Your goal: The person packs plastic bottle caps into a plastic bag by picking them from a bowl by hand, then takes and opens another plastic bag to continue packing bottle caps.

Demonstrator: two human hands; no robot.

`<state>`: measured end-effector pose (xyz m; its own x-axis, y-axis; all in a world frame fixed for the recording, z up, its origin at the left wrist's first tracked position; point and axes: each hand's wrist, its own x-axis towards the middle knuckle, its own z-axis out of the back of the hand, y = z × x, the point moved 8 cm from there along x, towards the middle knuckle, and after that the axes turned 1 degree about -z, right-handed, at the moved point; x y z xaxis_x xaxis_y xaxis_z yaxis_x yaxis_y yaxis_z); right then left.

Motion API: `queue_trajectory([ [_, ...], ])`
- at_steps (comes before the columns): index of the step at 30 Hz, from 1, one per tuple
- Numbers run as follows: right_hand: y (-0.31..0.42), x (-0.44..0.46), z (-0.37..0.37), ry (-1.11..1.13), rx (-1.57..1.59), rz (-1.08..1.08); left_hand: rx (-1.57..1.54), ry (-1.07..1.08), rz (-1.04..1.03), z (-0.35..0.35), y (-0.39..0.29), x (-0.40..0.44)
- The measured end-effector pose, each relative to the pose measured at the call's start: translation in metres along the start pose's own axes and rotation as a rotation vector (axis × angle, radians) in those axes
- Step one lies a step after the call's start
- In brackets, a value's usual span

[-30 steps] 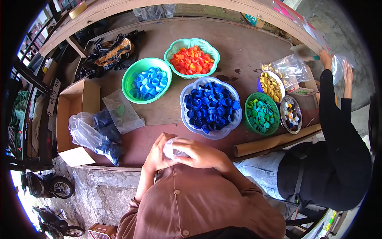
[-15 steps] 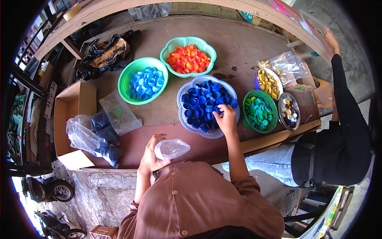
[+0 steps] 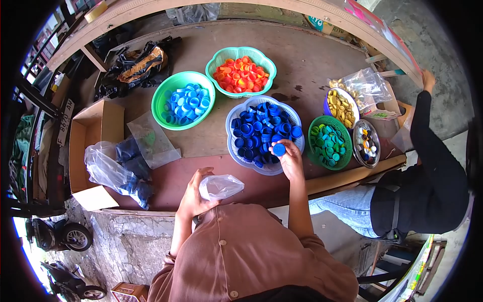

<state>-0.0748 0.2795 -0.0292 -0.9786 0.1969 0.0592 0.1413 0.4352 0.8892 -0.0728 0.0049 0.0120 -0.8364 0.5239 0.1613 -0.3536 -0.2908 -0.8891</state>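
My left hand is closed on a clear plastic bag, whose mouth gapes near my chest. Between the fingers of my right hand is a blue bottle cap, held just over the near right rim of a pale blue basket. Dark blue caps fill that basket. Left of it stands a green basin of light blue caps. Farther back, a mint basket holds orange-red caps.
At right stand a green basket of green caps, a bowl of yellow caps and a metal bowl of mixed caps. A cardboard box and filled plastic bags lie left. A person in black sleeves stands right.
My right hand has lifted off the dark blue caps toward me, a blue cap now showing in its fingers. The other person's raised arm has shifted; my left hand stays nearly still.
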Motion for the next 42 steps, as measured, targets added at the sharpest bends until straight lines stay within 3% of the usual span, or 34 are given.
queue_trajectory([
  [6,0.020,-0.007,-0.044,0.049,-0.019,0.025,0.002,-0.010,-0.004,0.000,-0.006,0.007],
  [8,0.034,-0.012,-0.068,0.057,-0.263,0.102,0.010,-0.029,0.012,0.000,-0.008,0.010],
  [10,0.035,-0.019,-0.082,0.067,-0.233,0.176,0.016,-0.044,0.021,0.000,-0.007,0.009],
  [14,0.063,-0.037,-0.143,0.163,-0.795,0.498,-0.008,-0.048,0.019,-0.004,-0.004,0.008],
  [18,0.035,-0.049,-0.178,0.365,-1.219,0.616,-0.001,-0.026,-0.060,-0.011,-0.017,0.009],
  [21,0.030,-0.048,-0.178,0.377,-1.260,0.569,0.027,-0.014,-0.075,-0.014,-0.016,0.008],
  [24,0.037,-0.043,-0.172,0.399,-1.085,0.543,-0.009,-0.020,-0.054,-0.010,-0.011,0.006],
  [28,0.046,-0.010,-0.100,0.054,-0.812,0.374,-0.019,-0.077,0.014,0.000,-0.002,0.003],
  [33,0.040,0.018,0.027,-0.402,-1.273,0.291,-0.017,-0.101,0.068,0.004,0.010,-0.003],
  [39,0.032,0.040,0.039,-0.399,-1.560,0.306,-0.020,-0.080,0.086,0.004,0.006,-0.001],
  [42,0.028,0.042,0.047,-0.415,-1.557,0.350,-0.020,-0.093,0.083,0.007,0.006,-0.002],
])
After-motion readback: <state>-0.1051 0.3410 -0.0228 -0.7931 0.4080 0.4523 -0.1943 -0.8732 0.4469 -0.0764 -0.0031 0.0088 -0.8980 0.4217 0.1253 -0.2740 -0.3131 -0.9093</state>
